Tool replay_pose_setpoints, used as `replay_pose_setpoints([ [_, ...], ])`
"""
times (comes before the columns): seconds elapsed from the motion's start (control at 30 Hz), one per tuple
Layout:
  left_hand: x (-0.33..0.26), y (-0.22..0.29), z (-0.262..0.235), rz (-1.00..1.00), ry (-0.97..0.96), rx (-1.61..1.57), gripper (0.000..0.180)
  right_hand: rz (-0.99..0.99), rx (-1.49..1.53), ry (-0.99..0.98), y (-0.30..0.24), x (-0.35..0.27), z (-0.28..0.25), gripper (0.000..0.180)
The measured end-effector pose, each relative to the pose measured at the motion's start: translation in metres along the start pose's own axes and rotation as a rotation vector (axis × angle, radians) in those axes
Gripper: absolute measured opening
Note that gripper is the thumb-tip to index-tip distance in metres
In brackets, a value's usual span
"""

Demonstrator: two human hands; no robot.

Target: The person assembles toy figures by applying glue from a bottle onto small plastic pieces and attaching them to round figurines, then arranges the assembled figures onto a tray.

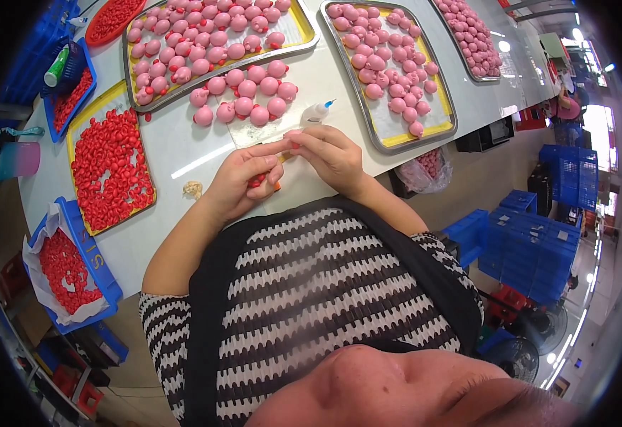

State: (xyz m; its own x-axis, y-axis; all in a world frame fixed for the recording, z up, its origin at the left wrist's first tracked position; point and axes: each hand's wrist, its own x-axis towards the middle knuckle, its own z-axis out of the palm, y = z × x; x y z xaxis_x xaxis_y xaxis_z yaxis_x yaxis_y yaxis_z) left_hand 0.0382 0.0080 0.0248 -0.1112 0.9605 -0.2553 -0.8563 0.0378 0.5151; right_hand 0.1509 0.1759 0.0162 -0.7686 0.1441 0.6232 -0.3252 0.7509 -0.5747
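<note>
My left hand [243,181] is closed, with small glossy red pieces [257,181] tucked in its curled fingers. Its index finger reaches across to the fingertips of my right hand [333,158]. Between those fingertips my right hand pinches a small pink piece with a red part [294,141], mostly covered by the fingers. Just beyond my hands, a white squeeze bottle with a blue tip [316,112] lies on the table. A group of pink balls with red parts [244,106] sits loose to the left of the bottle.
A large metal tray [315,41] of pink balls lies at the back, and another metal tray [380,146] at the right. Left of my arm is a yellow tray [92,229] of red pieces; nearer is a blue bin [109,274] of red pieces. Blue crates [531,249] stand beyond the table.
</note>
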Motion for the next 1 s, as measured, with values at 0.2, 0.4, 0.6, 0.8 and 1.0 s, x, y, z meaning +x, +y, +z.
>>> replay_pose_setpoints([
  [0.2,-0.002,0.002,0.000,-0.010,-0.069,-0.110,0.044,0.144,0.089,0.039,-0.003,-0.001,0.000,0.029],
  [0.4,-0.001,0.005,0.001,0.020,-0.094,-0.133,0.045,0.443,0.574,0.085,-0.004,-0.006,0.003,0.025],
  [0.6,-0.001,0.002,0.000,0.053,-0.040,-0.093,0.034,0.590,0.862,0.080,-0.004,-0.011,0.003,0.024],
  [0.8,0.005,-0.007,-0.004,0.127,0.106,0.078,0.024,0.655,1.002,0.015,-0.002,-0.012,0.002,0.022],
  [1.0,0.003,-0.010,-0.003,0.103,0.084,0.165,0.025,0.599,1.015,-0.023,-0.004,-0.010,0.007,0.020],
])
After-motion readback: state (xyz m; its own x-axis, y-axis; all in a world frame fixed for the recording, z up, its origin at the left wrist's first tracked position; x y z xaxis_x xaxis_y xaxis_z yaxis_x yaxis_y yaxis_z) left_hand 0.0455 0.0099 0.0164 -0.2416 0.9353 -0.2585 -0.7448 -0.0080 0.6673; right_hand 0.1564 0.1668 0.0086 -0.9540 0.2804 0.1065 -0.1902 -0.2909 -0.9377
